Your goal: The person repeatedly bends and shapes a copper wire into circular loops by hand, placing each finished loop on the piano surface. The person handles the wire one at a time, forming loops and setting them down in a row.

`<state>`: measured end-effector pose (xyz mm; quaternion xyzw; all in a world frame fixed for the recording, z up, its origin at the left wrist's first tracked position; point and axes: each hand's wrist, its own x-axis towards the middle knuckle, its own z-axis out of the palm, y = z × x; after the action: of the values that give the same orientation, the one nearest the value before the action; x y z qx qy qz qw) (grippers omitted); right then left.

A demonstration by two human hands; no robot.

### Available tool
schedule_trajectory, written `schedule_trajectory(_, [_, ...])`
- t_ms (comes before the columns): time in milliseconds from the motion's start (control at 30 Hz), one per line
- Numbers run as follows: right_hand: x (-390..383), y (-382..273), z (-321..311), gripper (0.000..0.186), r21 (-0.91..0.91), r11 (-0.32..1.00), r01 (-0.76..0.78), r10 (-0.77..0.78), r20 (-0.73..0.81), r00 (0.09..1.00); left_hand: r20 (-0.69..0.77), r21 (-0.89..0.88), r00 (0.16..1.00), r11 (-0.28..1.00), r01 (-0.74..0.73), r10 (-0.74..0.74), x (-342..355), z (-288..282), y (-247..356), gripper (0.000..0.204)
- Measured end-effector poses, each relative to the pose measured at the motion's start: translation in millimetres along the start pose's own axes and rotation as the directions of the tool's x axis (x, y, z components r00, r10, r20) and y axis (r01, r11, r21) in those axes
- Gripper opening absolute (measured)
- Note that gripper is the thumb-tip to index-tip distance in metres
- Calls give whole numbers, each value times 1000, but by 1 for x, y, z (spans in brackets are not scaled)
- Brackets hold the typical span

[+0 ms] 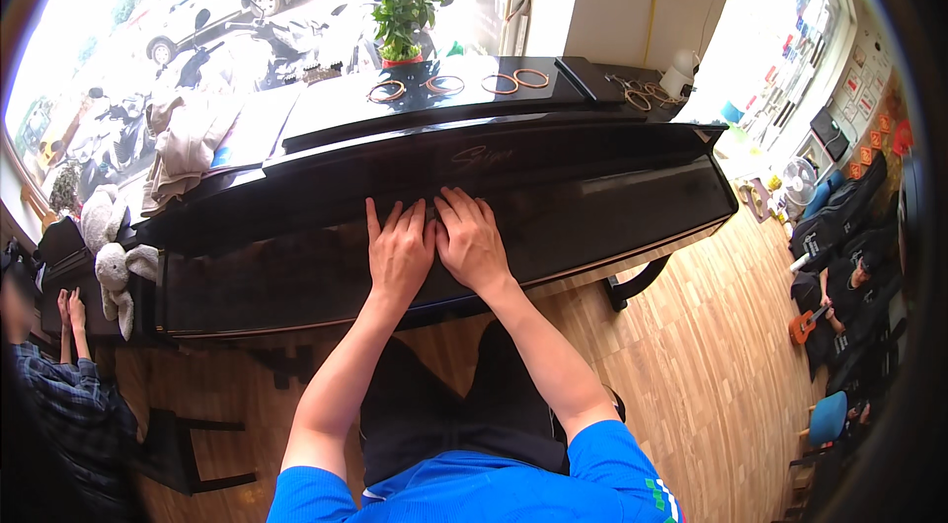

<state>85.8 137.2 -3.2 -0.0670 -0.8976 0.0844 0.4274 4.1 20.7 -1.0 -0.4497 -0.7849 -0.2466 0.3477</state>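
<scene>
Both hands lie flat, palms down, on the closed lid of a black upright piano (612,197). My left hand (401,251) has its fingers stretched out, pointing away from me. Beside it, my right hand (472,241) also rests with fingers extended, its thumb side close to the left hand's. Neither hand holds anything. Several coils of copper-coloured wire lie on the piano's top, among them one coil (386,90) towards the left and another coil (531,79) further right.
A potted plant (403,4) stands behind the piano by the window. Beige cloth (186,143) and a plush rabbit (117,271) are at the left, near a seated person (69,395). Another person with a small guitar (805,325) sits at the far right, near a blue chair (828,417).
</scene>
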Motion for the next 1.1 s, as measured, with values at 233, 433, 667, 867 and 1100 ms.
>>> schedule_trajectory(233, [0,-2,-1,34,-4,1000,-26,26,56,998,47,-160,994,982,104,-97,-2,4,2,21])
schedule_trajectory(433, [-1,0,-2,31,-6,1000,-23,23,60,998,-39,-78,999,997,25,-28,3,0,3,14])
schedule_trajectory(667, [-1,-1,0,32,-3,1000,-8,8,72,997,-2,-73,1000,997,25,-25,-4,8,-2,22])
schedule_trajectory(867, [-2,1,2,34,-8,999,-44,45,90,995,33,-81,998,995,60,-57,-1,1,2,21])
schedule_trajectory(1100, [-1,-2,-1,29,4,999,-42,41,97,994,60,-31,997,998,58,-56,-1,-4,2,18])
